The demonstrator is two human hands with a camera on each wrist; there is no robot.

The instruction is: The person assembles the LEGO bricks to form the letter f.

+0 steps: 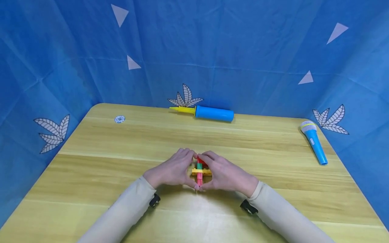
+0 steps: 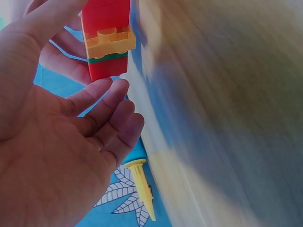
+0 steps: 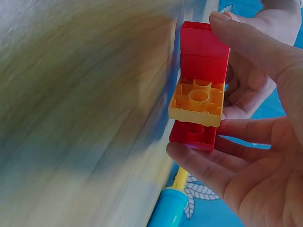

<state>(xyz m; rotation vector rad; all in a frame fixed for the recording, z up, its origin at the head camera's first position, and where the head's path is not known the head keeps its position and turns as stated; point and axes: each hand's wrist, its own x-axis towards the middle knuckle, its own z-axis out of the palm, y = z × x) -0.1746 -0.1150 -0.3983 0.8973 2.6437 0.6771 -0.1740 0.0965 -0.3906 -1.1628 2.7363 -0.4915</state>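
Observation:
A small toy brick model (image 1: 199, 176) stands between the hands, low over the table. It joins red or pink bricks, a green brick (image 1: 199, 166) and a yellow brick (image 3: 196, 101) that juts out crosswise, its hollow studded underside showing in the right wrist view. The left hand (image 1: 176, 169) holds the model's two ends between thumb and fingertips. From the opposite side, the right hand (image 1: 227, 173) grips the same ends, thumb on one red brick (image 3: 203, 42) and fingers at the red brick (image 3: 193, 135) at the other end. Thumb tips nearly meet at the near end.
At the table's back edge lies a blue hand pump (image 1: 214, 113) with a yellow nozzle. A toy microphone (image 1: 314, 143) rests at the right edge, and a round poker chip (image 1: 120, 119) at the back left. Blue cloth (image 1: 212, 40) hangs around the wooden table (image 1: 106, 168).

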